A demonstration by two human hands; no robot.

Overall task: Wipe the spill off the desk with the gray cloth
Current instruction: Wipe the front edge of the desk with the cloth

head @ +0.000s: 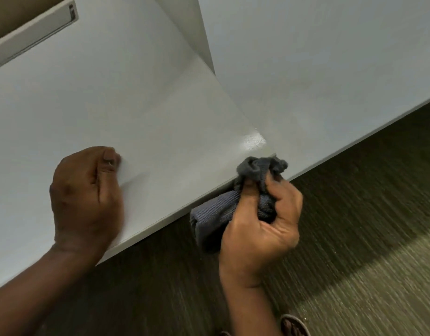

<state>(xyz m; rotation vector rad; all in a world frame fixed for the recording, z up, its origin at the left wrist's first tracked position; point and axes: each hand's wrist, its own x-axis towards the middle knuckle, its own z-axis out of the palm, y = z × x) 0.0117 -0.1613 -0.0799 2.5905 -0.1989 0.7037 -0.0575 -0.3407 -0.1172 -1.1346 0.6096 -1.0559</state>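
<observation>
The gray cloth [218, 214] is bunched up in my right hand [260, 224], which grips it just off the front edge of the white desk [136, 105]. The cloth's top touches the desk's near corner. A wet, shiny patch [254, 141] shows on the desk just above the cloth. My left hand [86, 197] rests on the desk near its front edge, fingers curled into a loose fist with nothing in it.
A white partition panel [318, 69] rises at the right of the desk and meets it along a diagonal seam. A recessed slot [37, 37] runs along the desk's far left. Dark striped carpet [354, 238] lies below. A sandalled foot [294, 326] shows at the bottom.
</observation>
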